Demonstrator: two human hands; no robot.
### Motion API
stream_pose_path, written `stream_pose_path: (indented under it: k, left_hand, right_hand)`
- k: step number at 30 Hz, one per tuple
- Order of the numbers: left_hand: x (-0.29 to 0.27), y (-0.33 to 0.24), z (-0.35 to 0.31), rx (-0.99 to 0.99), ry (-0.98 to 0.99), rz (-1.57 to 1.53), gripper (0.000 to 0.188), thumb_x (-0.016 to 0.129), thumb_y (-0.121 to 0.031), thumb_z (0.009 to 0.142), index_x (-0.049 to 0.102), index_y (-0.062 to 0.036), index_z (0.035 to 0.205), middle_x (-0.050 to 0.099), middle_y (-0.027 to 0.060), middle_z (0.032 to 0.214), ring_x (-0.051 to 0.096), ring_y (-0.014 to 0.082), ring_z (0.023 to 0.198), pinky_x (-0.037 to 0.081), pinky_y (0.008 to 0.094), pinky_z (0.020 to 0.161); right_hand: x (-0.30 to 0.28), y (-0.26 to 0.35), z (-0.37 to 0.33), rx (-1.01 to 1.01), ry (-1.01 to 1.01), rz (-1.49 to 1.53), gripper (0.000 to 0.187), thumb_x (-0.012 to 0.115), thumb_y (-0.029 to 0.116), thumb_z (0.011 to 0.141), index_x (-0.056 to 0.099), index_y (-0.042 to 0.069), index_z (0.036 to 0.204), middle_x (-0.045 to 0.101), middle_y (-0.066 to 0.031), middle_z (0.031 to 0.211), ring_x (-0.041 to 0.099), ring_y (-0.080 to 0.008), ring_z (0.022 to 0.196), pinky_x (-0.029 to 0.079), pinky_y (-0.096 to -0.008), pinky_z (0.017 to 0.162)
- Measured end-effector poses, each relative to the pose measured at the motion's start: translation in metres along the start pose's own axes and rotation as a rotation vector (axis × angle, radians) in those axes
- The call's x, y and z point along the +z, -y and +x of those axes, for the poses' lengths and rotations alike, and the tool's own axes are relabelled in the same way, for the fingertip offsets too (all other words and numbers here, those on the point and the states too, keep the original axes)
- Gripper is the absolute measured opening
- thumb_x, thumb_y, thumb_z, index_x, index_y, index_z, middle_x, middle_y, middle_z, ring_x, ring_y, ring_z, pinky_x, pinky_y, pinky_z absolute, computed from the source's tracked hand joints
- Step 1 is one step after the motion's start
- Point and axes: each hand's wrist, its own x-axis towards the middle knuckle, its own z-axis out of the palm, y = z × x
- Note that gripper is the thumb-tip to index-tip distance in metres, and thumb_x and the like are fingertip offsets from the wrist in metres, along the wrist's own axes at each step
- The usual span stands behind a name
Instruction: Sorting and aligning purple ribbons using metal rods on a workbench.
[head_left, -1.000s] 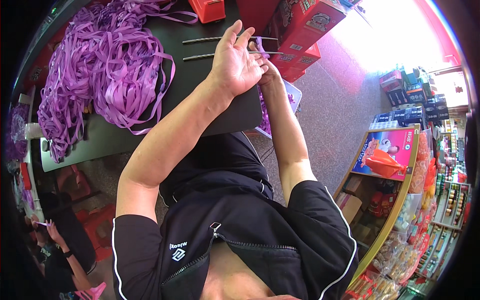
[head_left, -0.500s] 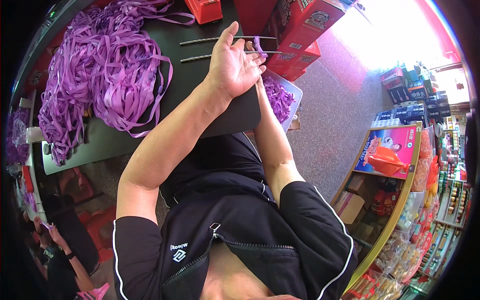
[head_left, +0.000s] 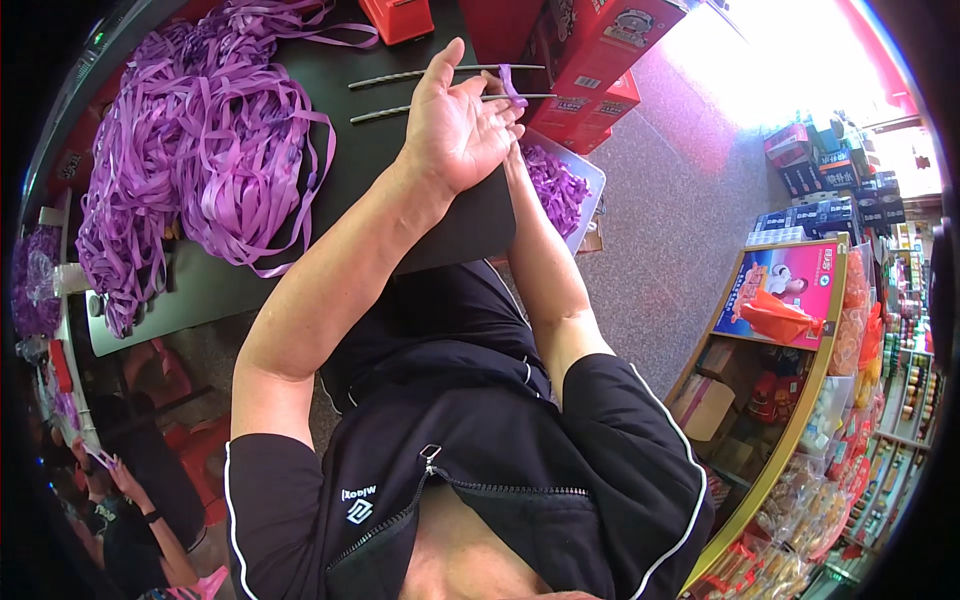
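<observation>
Two thin metal rods [head_left: 385, 112] lie side by side over the dark table, with a short purple ribbon [head_left: 511, 86] looped across them near their right ends. My left hand [head_left: 455, 135] is in front of the rods, palm up, thumb raised and fingers stretched toward the ribbon. It covers the middle of both rods. Behind its fingertips is my right hand [head_left: 493, 84], mostly hidden; only a bit of its fingers shows beside the ribbon. What those fingers grip cannot be made out.
A big heap of purple ribbon [head_left: 220, 150] covers the table's left side. A red box-shaped object [head_left: 398, 18] sits at the far edge. Right of the table are a plastic bin [head_left: 590, 205] of purple ribbon pieces and red cartons [head_left: 600, 50]. A display cabinet [head_left: 775, 290] stands farther right.
The rods, ribbon and both hands appear slightly farther left and higher in the picture. My hands keep nearly the same pose around the ribbon.
</observation>
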Motion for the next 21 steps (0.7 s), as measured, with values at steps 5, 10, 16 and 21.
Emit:
stream_pose_path:
  k: [5, 10, 16, 21]
  left_hand:
    - [0.002, 0.0, 0.0, -0.008, -0.027, -0.03, 0.1, 0.051, -0.055, 0.085, -0.004, 0.0051, 0.144, -0.006, 0.0324, 0.148, 0.001, 0.0404, 0.14, 0.002, 0.0452, 0.114]
    - [0.007, 0.0, -0.005, 0.032, -0.017, 0.023, 0.1, 0.051, -0.055, 0.085, -0.015, -0.0096, 0.146, -0.01, 0.0317, 0.148, 0.0, 0.0425, 0.14, 0.0, 0.0482, 0.113]
    - [0.011, 0.0, -0.004, -0.001, -0.018, -0.05, 0.103, 0.055, -0.057, 0.083, -0.02, -0.0244, 0.145, -0.017, 0.0309, 0.147, -0.007, 0.0422, 0.14, -0.006, 0.0485, 0.112]
    - [0.007, 0.001, -0.005, 0.031, -0.024, -0.028, 0.104, 0.056, -0.057, 0.082, -0.022, -0.025, 0.144, -0.018, 0.0315, 0.146, -0.009, 0.0421, 0.14, -0.005, 0.0487, 0.112]
  right_hand:
    - [0.0, 0.0, 0.0, -0.013, -0.019, -0.015, 0.015, 0.055, 0.019, 0.09, 0.059, 0.007, 0.099, 0.064, -0.011, 0.088, 0.063, -0.0234, 0.084, 0.053, -0.0382, 0.079]
    - [-0.002, -0.005, 0.011, -0.005, -0.039, -0.018, 0.015, 0.054, 0.019, 0.09, 0.059, 0.008, 0.099, 0.064, -0.0109, 0.089, 0.063, -0.0237, 0.084, 0.052, -0.0386, 0.08]
    - [-0.025, 0.002, 0.013, -0.079, -0.2, -0.075, 0.016, 0.053, 0.02, 0.091, 0.059, 0.008, 0.099, 0.064, -0.0109, 0.089, 0.062, -0.024, 0.085, 0.052, -0.0391, 0.082]
    - [0.057, 0.063, -0.037, -0.993, -0.618, -0.858, 0.018, 0.055, 0.021, 0.087, 0.064, 0.007, 0.08, 0.055, -0.0005, 0.062, 0.052, -0.009, 0.055, 0.042, -0.0238, 0.052]
